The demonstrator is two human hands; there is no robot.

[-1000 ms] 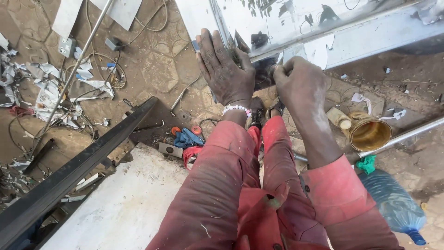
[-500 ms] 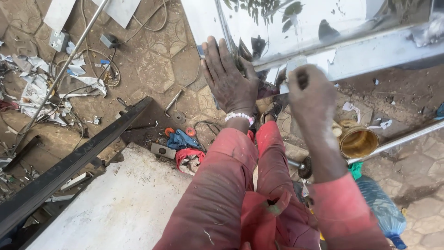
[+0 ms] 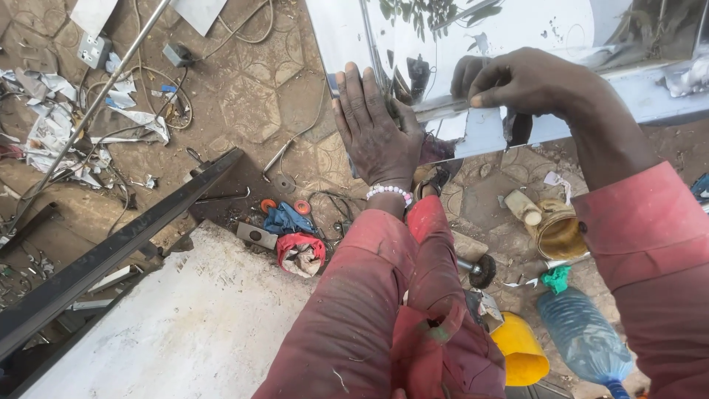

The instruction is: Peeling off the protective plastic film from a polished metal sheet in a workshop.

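At upper centre the left hand lies flat, fingers spread, on the shiny metal sheet; the right hand, upper right, pinches the sheet's folded edge, fingers curled over it.

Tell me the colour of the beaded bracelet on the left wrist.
White with a pinkish tint; the bracelet sits just below the left hand, clearest in the head view.

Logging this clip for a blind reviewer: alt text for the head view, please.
Two bare hands in red sleeves work on a shiny metal sheet: the left hand lies flat on its edge, the right hand pinches its lower rim. On the paved ground below lie a tin can, a plastic bottle, rags and metal scraps.
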